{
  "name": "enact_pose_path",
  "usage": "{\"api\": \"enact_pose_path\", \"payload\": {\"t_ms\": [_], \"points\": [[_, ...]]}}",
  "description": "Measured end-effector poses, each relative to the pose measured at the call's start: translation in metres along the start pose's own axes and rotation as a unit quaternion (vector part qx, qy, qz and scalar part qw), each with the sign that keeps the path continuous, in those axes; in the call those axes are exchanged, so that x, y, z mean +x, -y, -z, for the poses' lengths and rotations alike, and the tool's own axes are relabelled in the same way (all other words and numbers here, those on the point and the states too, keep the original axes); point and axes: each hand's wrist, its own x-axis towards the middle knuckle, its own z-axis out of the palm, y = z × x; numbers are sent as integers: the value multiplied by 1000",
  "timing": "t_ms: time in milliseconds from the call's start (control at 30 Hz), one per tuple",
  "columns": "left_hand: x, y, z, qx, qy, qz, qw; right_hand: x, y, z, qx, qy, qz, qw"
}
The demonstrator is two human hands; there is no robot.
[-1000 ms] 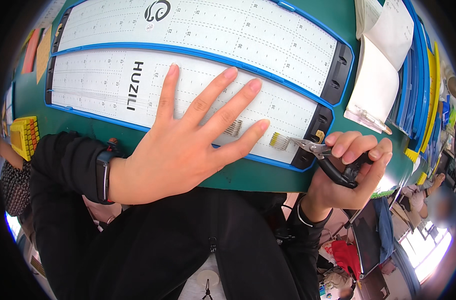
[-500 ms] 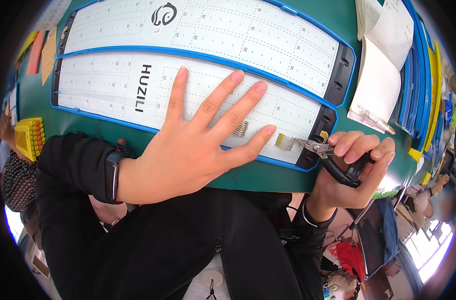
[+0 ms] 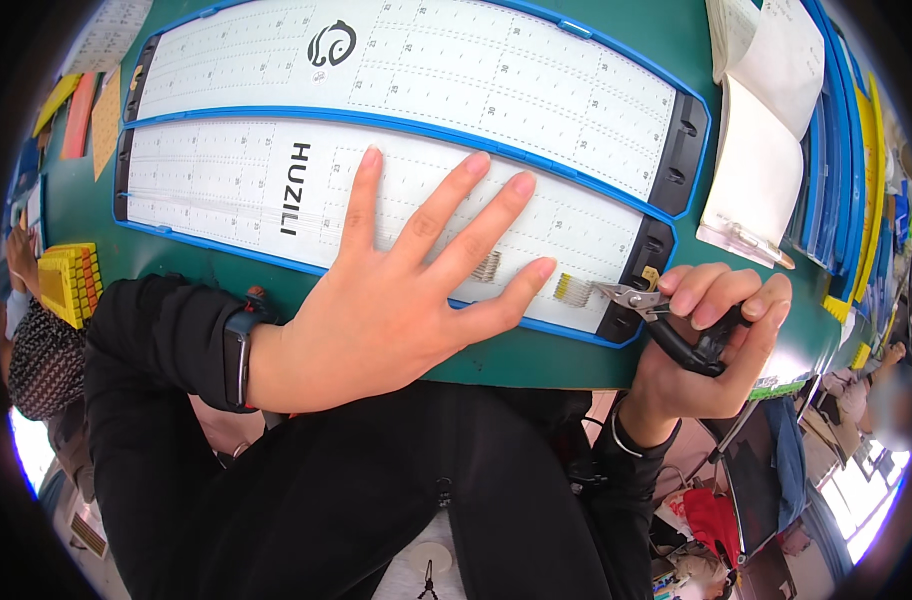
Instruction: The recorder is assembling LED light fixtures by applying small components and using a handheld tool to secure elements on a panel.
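Observation:
A long, blue-edged case lies unfolded, with a far white panel (image 3: pixel 536 80) and a near white panel (image 3: pixel 216 190) marked with dashed lines. Fine clear threads run along the near one. My left hand (image 3: pixel 406 285) rests on that panel with its fingers spread flat, holding nothing. In my right hand (image 3: pixel 731 310) is a pair of nippers (image 3: pixel 681 345) with black handles, their metal tips at the panel's right end. Close to those tips sits a row of thin metal pieces with yellowish ends (image 3: pixel 573 290). Another metal row (image 3: pixel 488 267) is partly hidden behind my left hand.
An open notebook (image 3: pixel 751 170) lies right of the case on the green table (image 3: pixel 456 370). Blue and yellow trays (image 3: pixel 841 190) are stacked beyond it. At the left are a yellow rack of orange pieces (image 3: pixel 71 283) and coloured cards (image 3: pixel 79 115). Other people sit at both sides.
The whole view has shifted slightly, so the case appears a little lower and further right. Both hands keep nearly the same pose, and the nippers stay by the panel's right end.

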Motion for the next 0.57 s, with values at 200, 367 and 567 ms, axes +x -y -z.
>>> {"api": "enact_pose_path", "payload": {"t_ms": [200,367,567], "points": [[-1,0,0,11,8,-1,1000,0,0,0,-2,0,2,1000],[-2,0,-2,-7,-5,5,1000,-2,-1,0,15,-1,2,1000],[-1,-1,-2,-13,-4,7,1000,-2,-1,2,9,3,5,1000]]}}
